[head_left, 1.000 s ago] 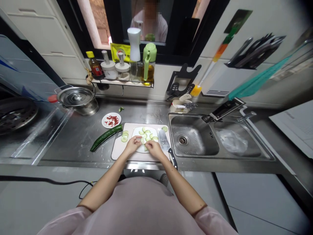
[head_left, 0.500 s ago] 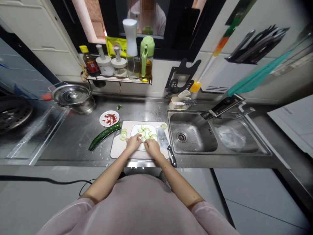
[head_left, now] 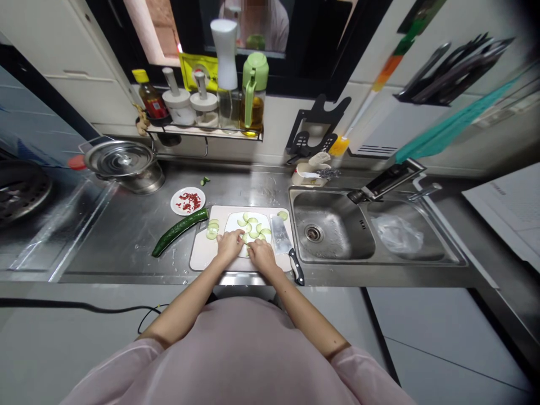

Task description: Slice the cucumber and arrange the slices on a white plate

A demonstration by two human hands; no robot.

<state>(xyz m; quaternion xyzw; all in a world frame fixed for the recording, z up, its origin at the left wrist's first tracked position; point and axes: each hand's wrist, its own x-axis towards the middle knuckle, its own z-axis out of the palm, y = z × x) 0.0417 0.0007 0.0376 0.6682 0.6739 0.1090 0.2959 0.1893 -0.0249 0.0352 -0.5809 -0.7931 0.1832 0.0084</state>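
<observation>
My left hand and my right hand come together over the near half of a white plate. Between their fingertips is a pale green cucumber slice, which both hands pinch; the fingers partly cover it. Other half-round cucumber slices lie arranged in curves on the plate. Under the plate is a light cutting board. A few more slices are piled on its left side, left of my left hand. A kitchen knife rests on the right side, its black handle past the edge.
A whole cucumber and a small plate with chopped red pieces lie to the left. Behind them stands a lidded steel pot. A double sink is on the right. Seasoning bottles stand on a wall shelf.
My right hand's fingers have shifted slightly around the slice at the plate's near side. My left hand stays nearly in place. The whole view has moved a little.
</observation>
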